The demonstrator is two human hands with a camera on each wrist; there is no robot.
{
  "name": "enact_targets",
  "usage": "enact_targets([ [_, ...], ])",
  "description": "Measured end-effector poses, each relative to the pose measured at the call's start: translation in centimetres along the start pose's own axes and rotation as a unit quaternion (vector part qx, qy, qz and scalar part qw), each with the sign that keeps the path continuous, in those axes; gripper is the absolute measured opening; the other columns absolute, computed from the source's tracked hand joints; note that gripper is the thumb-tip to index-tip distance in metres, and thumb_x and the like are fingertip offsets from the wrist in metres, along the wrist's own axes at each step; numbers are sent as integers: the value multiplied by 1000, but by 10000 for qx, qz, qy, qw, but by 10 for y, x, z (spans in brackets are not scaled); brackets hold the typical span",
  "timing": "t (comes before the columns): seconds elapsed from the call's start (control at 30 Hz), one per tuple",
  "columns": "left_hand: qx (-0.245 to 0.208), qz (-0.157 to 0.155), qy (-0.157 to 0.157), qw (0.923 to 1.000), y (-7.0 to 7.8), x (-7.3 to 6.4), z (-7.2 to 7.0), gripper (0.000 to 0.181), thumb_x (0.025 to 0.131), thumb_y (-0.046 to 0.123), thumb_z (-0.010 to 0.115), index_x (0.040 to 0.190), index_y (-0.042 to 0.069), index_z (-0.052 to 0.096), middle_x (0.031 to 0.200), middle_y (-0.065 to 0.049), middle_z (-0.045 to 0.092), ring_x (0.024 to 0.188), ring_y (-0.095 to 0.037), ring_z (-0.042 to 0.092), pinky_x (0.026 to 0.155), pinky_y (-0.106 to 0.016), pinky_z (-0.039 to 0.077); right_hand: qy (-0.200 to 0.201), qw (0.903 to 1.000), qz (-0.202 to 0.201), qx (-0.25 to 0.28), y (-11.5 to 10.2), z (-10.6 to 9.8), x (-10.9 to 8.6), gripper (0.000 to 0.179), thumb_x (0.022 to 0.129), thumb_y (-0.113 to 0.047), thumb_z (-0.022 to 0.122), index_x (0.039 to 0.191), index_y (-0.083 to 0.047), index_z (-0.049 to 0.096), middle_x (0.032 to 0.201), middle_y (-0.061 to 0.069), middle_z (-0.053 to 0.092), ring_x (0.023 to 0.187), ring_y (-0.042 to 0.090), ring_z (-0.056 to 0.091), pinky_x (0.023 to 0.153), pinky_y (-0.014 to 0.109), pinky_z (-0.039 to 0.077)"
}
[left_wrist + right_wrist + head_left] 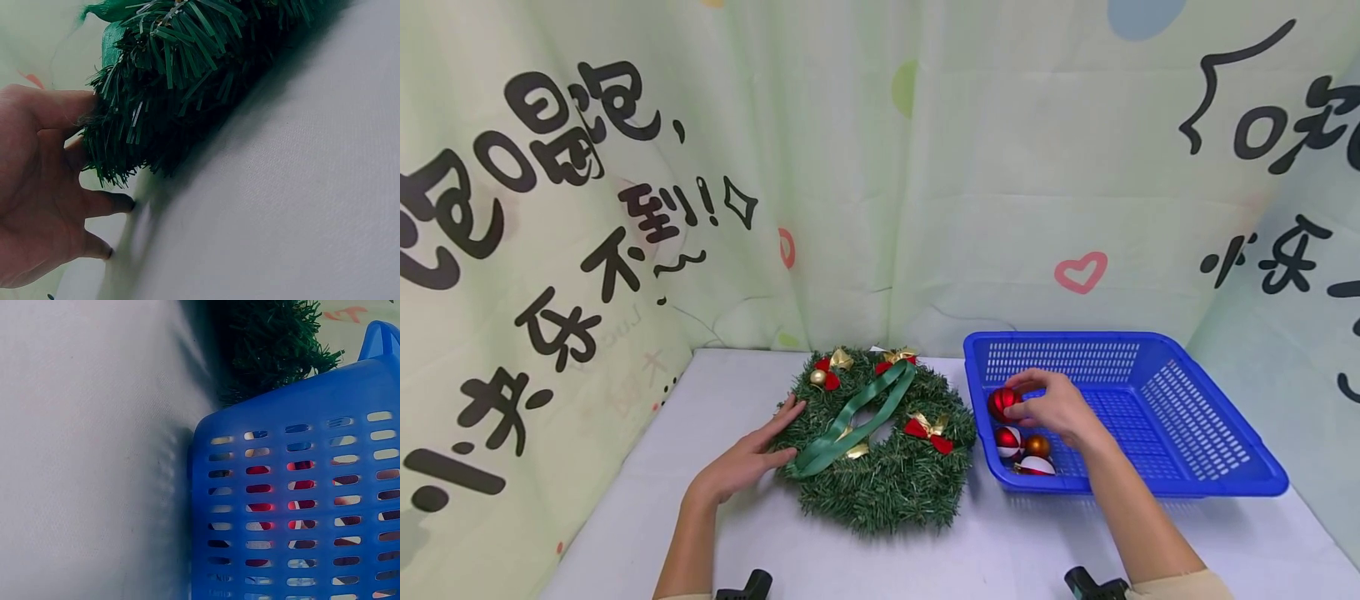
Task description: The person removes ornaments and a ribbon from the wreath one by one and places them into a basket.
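Note:
A green wreath (887,492) lies on the table, dressed with red and gold bows (929,432) and a green ribbon loop (857,417). My left hand (741,458) touches its left side, fingers spread; in the left wrist view the thumb meets the wreath's needles (181,81) and two fingertips reach down by the tabletop. Inside the blue basket (1195,408), my right hand (1052,408) holds a shiny red ball (1002,403) between thumb and fingers. Below it sit a red-and-white ball (1008,442), an orange ball (1037,446) and another white-and-red ball (1036,466). The basket wall (294,450) hides that hand in the right wrist view.
A white cloth covers the table (655,467). Behind it and along both sides hangs a pale green curtain (850,183) with black lettering. The basket's left rim stands close against the wreath's right edge.

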State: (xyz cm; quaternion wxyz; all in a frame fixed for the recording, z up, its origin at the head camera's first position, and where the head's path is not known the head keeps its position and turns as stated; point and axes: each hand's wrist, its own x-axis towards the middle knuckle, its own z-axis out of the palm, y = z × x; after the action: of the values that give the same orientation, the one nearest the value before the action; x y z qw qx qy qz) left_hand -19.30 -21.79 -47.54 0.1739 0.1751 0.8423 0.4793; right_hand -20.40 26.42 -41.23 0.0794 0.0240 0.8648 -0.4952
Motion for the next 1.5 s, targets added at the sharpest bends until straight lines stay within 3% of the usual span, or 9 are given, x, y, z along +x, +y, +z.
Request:
enact_targets([
  [0.27, -26, -35, 8, 10000, 1, -1, 0, 73, 107, 27, 59, 167, 36, 19, 176, 12, -3, 162, -33, -3, 124, -70, 6, -101, 9999, 31, -68, 2, 2, 0, 47, 90, -2, 78, 133, 5, 61, 136, 35, 56, 91, 30, 75, 82, 43, 64],
  [0.7, -30, -38, 49, 10000, 0, -2, -1, 72, 107, 28, 59, 167, 37, 21, 176, 12, -1, 163, -34, -3, 124, -71, 7, -159, 9996, 151, -152, 4, 5, 2, 44, 90, 0, 77, 132, 4, 63, 131, 33, 59, 86, 26, 74, 79, 41, 64],
  [0.87, -17, 3, 16, 10000, 0, -1, -1, 72, 106, 30, 60, 167, 37, 21, 176, 11, -1, 162, -34, -3, 124, -71, 7, -114, 9990, 151, -412, 4, 5, -1, 44, 90, -3, 77, 132, 2, 64, 133, 33, 59, 88, 28, 73, 79, 41, 64],
  [1.23, -20, -28, -39, 10000, 1, 0, -2, 74, 106, 29, 60, 167, 36, 20, 176, 12, -2, 163, -32, -4, 125, -70, 6, -28, 9961, 96, -874, 3, 3, 1, 45, 92, -9, 76, 135, -1, 65, 136, 31, 59, 104, 38, 68, 87, 47, 61],
  [1.5, -87, -21, -5, 10000, 1, 0, 0, 74, 106, 30, 61, 167, 37, 20, 176, 13, -1, 163, -32, -3, 124, -71, 8, -3, 9941, 32, -1084, 2, 2, 1, 44, 92, -14, 78, 134, -3, 66, 138, 31, 60, 126, 54, 53, 97, 65, 51],
])
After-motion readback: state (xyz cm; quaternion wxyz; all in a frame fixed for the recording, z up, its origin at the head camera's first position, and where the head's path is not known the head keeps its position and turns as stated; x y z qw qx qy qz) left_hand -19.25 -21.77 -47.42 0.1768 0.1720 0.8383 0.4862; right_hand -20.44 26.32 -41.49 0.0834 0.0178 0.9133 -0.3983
